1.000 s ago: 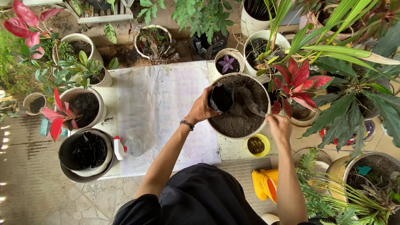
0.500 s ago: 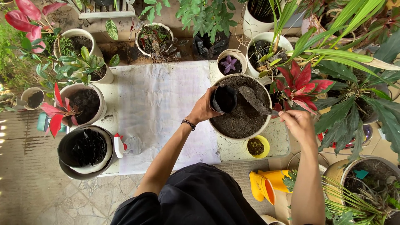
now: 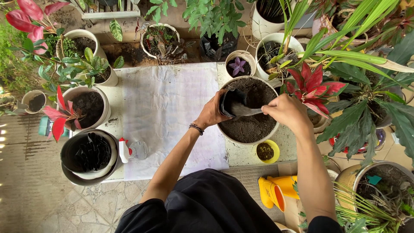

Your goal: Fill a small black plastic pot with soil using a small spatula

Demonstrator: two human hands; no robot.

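A small black grow bag (image 3: 230, 102) is held open in the left hand (image 3: 212, 113) over a white pot of soil (image 3: 250, 125), while a trowel (image 3: 246, 111), gripped in the right hand (image 3: 285, 113), is tipped into its mouth. Filling appears under way, judged unfinished. The white worktop (image 3: 166, 108) is ringed by potted plants.

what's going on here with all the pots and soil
A person is at a table crowded with potted plants. Their left hand holds a small black grow bag open over a big white pot of soil, while the right hand tips a trowel into the bag's mouth. A white sheet covers the table.
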